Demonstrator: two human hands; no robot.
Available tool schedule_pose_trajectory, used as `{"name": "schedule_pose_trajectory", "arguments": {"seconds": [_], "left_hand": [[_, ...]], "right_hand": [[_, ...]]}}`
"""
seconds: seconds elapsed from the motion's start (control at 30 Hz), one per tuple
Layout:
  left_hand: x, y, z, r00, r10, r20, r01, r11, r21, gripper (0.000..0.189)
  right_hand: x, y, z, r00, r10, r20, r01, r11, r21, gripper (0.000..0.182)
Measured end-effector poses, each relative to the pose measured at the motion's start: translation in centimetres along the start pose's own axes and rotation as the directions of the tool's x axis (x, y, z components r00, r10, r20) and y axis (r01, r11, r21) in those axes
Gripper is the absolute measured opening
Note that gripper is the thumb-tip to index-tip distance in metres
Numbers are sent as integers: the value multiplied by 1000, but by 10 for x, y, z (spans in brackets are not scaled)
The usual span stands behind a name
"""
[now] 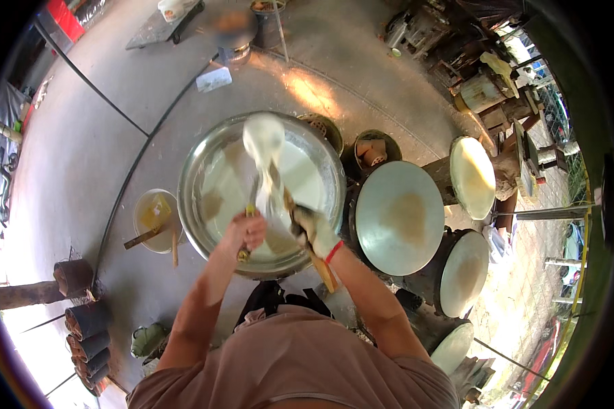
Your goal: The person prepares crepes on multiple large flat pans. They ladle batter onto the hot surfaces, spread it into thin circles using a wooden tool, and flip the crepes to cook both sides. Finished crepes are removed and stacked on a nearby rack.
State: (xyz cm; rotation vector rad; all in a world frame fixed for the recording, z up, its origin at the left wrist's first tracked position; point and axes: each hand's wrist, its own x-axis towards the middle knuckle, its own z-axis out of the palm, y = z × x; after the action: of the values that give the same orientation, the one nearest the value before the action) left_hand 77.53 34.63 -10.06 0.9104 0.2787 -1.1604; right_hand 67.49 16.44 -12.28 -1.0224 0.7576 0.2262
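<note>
A wide metal basin [189, 204] with pale liquid stands in front of me. My left hand [244, 232], bare, is closed around a yellow-and-dark handle [244, 254] whose far part is blurred over the basin. My right hand [312, 227], in a pale glove with a dark patch and a red band at the wrist, is closed on a long wooden handle [321, 268]. That handle slants across the basin's near rim. A white-coated rounded object [263, 137] is above the far part of the basin; which handle it belongs to I cannot tell.
Left of the basin stands a white bucket [138, 207] with wooden sticks and something yellow inside. Large round pale-topped drums [389, 220] are at the right. Dark pots [88, 321] lie stacked at lower left. A stove [234, 53] with a blurred pan stands beyond.
</note>
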Motion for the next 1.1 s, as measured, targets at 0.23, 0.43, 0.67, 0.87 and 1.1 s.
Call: {"name": "schedule_pose_trajectory", "arguments": {"seconds": [0.23,0.43,0.67,0.87,1.1], "left_hand": [[-93,102,137,835,479,271,-541,807,239,12],[-111,47,143,892,449,52,-385,695,607,12],[-100,-111,174,954,-255,160,150,864,481,24],[-84,-250,295,725,-655,212,597,752,280,29],[-59,-365,416,563,-728,391,443,665,601,16]], "right_hand": [[-107,-143,28,776,-542,323,445,833,329,39],[-144,-93,-24,916,-395,71,373,903,213,28],[-208,32,-159,820,-484,-305,423,872,-245,40],[-355,172,-290,782,-439,-443,-93,620,-779,48],[-492,304,-352,684,-185,-706,22,972,-234,40]]}}
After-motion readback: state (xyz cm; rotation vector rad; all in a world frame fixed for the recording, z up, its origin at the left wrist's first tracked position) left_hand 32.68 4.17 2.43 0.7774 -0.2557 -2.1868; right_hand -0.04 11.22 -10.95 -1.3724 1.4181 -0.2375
